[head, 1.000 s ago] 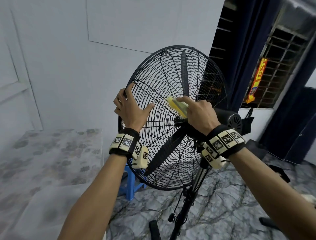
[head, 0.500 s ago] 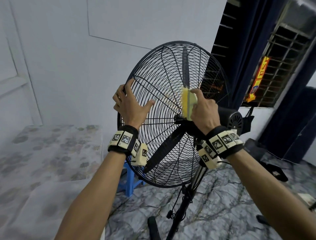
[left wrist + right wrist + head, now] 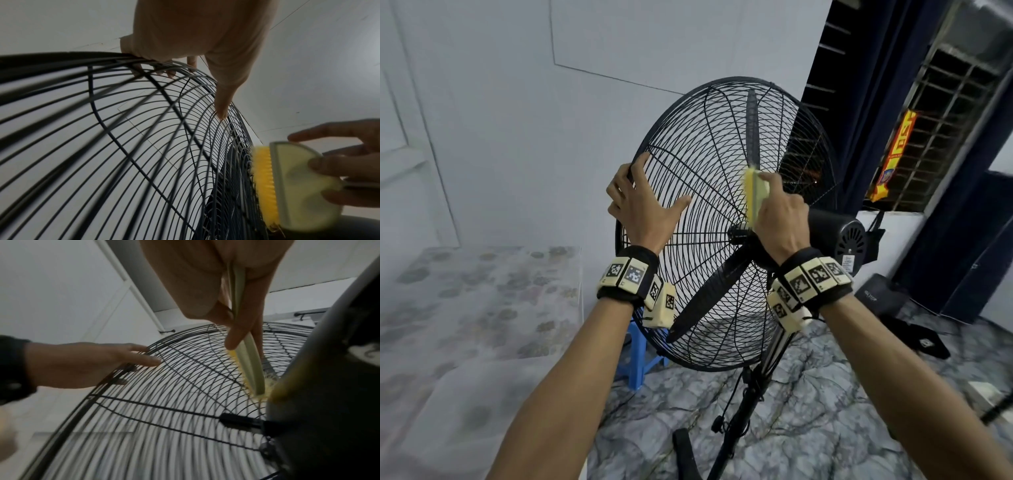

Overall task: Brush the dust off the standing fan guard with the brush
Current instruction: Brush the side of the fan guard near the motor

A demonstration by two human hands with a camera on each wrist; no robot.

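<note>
Bed, patterned cover, far left. Left hand steadies fan guard: fingers hooked over left rim, thumb flat on wires. Guard: black wire, round, domed, thin concentric rings crossed by radial spokes. Brush right of that, just above hub; pale flat back, yellow bristles touching wires, long axis upright. Right hand, grip closed round brush back. Likely next stroke: upward along spoke.
</note>
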